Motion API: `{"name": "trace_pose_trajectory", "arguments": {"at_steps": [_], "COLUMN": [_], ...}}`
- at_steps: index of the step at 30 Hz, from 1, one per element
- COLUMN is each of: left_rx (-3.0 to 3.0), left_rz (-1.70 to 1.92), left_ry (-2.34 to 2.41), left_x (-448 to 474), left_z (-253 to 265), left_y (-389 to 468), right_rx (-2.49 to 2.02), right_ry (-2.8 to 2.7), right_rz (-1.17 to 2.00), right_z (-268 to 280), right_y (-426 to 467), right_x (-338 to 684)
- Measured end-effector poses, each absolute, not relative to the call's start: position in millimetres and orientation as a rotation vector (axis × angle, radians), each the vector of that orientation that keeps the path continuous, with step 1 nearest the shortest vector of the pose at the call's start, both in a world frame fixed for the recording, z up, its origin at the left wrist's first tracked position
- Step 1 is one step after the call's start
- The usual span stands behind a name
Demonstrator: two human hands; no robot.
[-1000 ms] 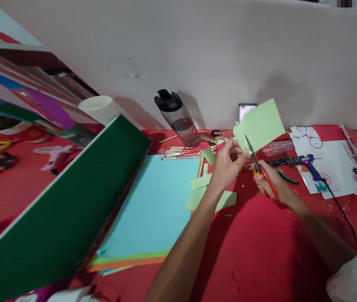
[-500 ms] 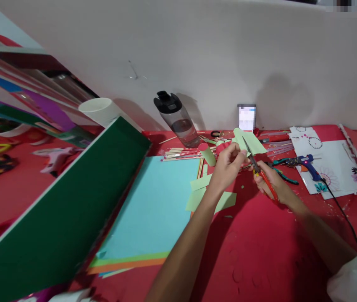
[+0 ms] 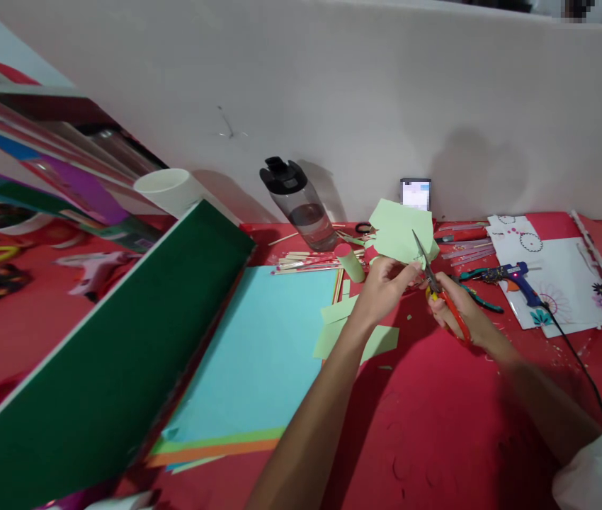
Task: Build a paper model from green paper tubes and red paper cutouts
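Observation:
A light green sheet of paper (image 3: 399,230) is pinched at its lower edge in my left hand (image 3: 384,289). My right hand (image 3: 455,312) grips scissors (image 3: 455,315) with red-orange handles, fingers wrapped round the loops. The blades point up and away, lying against the right part of the paper; whether they are parted I cannot tell. Just left of my left hand stands a small green paper roll (image 3: 351,263) with a red top. Light green paper pieces (image 3: 383,341) lie beneath my left wrist.
Blue sheets (image 3: 258,347) are stacked to the left, beside a long dark green board (image 3: 104,354). A water bottle (image 3: 304,209) and a lit phone (image 3: 416,193) stand by the wall. Right are pliers (image 3: 484,301) and a blue glue gun (image 3: 521,280) with its cord.
The green paper has turned in my left hand and now spreads wider to the left, covering more of the phone. My right hand and the scissors have hardly moved.

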State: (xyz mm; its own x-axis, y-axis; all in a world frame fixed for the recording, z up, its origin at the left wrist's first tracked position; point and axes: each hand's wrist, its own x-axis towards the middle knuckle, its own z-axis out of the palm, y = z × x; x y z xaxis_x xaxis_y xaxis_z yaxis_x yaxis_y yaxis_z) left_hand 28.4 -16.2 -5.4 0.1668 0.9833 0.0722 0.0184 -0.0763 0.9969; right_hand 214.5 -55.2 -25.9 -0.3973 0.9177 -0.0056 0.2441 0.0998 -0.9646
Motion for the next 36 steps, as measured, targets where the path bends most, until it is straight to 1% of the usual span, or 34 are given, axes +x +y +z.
{"name": "trace_pose_trajectory", "arguments": {"at_steps": [13, 22, 36], "left_rx": [1.447, 1.365, 1.435], "left_rz": [1.164, 1.095, 1.061], "left_ry": [1.047, 0.988, 1.104], "left_x": [29.3, 30.3, 30.5], "left_z": [-5.9, -6.7, -9.3], "left_y": [-15.4, -17.4, -18.8], "right_rx": [-1.131, -1.095, -1.144], "right_ry": [-1.78, -1.738, -1.698], "right_rz": [1.288, 1.355, 1.362], "right_z": [-23.5, -28.6, -25.9], "right_y": [-52.1, -54.1, -52.7], "right_x": [217.0, 214.8, 215.1]}}
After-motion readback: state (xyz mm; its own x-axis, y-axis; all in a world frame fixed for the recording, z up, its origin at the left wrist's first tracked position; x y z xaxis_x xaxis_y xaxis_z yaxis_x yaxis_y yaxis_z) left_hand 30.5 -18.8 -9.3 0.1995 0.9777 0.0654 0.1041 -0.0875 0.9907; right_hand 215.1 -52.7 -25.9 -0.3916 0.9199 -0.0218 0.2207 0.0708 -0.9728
